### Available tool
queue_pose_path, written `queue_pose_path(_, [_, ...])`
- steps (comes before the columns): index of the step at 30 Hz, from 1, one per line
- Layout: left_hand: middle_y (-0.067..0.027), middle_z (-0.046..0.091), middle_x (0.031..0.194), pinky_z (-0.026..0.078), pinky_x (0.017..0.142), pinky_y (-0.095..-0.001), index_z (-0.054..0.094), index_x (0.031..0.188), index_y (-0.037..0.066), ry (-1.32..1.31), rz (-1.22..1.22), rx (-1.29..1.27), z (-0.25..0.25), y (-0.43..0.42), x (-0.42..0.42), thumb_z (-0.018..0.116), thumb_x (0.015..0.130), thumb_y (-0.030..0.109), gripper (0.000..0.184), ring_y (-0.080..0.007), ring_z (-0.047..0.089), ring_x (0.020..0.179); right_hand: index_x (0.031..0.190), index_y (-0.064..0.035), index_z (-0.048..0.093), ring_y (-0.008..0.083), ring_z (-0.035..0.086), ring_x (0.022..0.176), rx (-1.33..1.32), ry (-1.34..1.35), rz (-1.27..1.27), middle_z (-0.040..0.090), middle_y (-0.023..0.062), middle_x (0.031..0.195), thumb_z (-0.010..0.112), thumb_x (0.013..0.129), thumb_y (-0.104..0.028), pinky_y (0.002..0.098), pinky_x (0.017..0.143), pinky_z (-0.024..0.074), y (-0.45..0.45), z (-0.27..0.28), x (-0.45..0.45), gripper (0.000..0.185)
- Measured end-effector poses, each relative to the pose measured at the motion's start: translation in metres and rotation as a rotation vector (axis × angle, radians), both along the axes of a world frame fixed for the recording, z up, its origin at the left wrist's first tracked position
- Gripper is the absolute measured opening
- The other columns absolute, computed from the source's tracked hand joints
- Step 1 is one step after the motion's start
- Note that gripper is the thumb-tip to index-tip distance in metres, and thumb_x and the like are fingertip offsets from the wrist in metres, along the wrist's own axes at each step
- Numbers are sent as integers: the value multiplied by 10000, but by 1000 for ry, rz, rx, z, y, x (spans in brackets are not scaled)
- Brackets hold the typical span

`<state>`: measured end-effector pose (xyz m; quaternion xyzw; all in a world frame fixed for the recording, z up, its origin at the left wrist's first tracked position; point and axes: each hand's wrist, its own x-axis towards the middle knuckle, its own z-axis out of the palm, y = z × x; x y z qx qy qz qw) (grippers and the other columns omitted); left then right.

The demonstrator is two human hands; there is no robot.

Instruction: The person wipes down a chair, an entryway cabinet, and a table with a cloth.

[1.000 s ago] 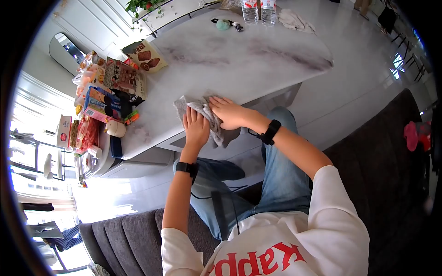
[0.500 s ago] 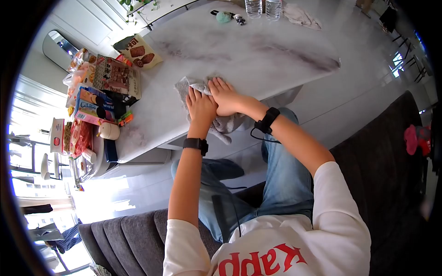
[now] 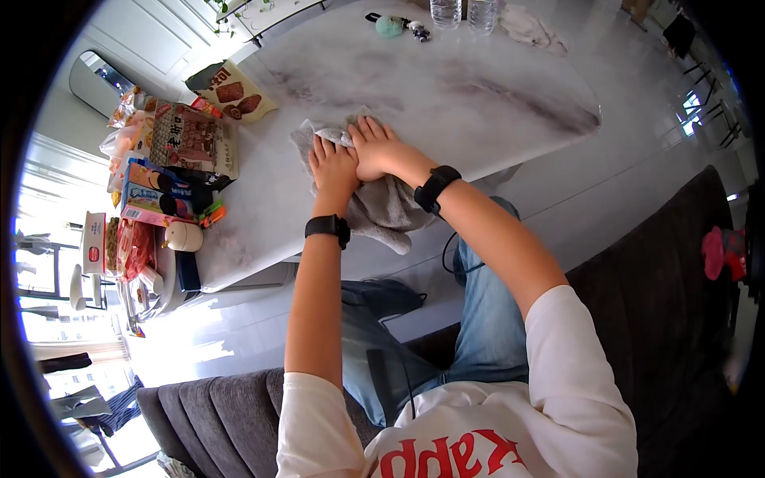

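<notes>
A crumpled grey cloth (image 3: 386,211) lies on the marble-patterned table (image 3: 358,72), near its front edge, with one end spread toward me. My left hand (image 3: 335,167) rests palm down on the left part of the cloth, fingers stretched forward. My right hand (image 3: 381,150) presses on the cloth just to the right, its fingers extended and its side touching my left hand. Neither hand is wrapped round the cloth.
Snack bags (image 3: 194,139), a blue box (image 3: 151,191) and a small cream-coloured container (image 3: 183,236) crowd the table's left end. Two water bottles (image 3: 481,14), a green trinket (image 3: 390,26) and a pale cloth (image 3: 532,30) sit at the far side.
Both hands have moved forward over the table along with the cloth, and now slightly left. They have come closer together than a second ago. The view has shifted a little.
</notes>
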<state>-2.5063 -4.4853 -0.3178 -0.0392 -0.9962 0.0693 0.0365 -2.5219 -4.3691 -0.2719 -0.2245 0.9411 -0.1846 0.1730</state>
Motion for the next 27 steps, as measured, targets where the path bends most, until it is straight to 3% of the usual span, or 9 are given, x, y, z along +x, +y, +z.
queue_pose_path(4, [-178,264,1425,198,1033,-549,368,1333,78,-115,5,-61,6,-3,-10,445,862,246,506,-413,145,1336,1420,-13,100,310,-22,1382,13,-17,2,12,213,1479,334,860,-253,422,1101,-5,-3,3,-9,653])
queue_pose_path(7, [-170,375,1368,256,997,-556,557,1137,99,108,-45,5,-3,-8,-14,473,845,214,325,-419,226,1308,1421,-17,105,308,-35,1382,-28,-28,-13,5,209,1480,330,862,-253,421,1101,-14,-5,2,-18,647])
queue_pose_path(16, [-151,349,1390,190,1037,-554,519,1185,116,-80,7,41,9,-12,-29,440,859,221,351,-406,145,1341,1425,-33,105,304,-53,1380,-50,-36,-26,-8,201,1482,311,874,-266,420,1100,-28,-10,1,-30,632])
queue_pose_path(27, [-139,362,1379,212,1027,-559,494,1212,123,-54,-8,14,5,-17,-35,436,861,211,367,-413,151,1335,1426,-39,104,298,-69,1380,-35,-45,-10,-17,194,1484,282,882,-274,422,1097,-54,-12,-1,-40,619])
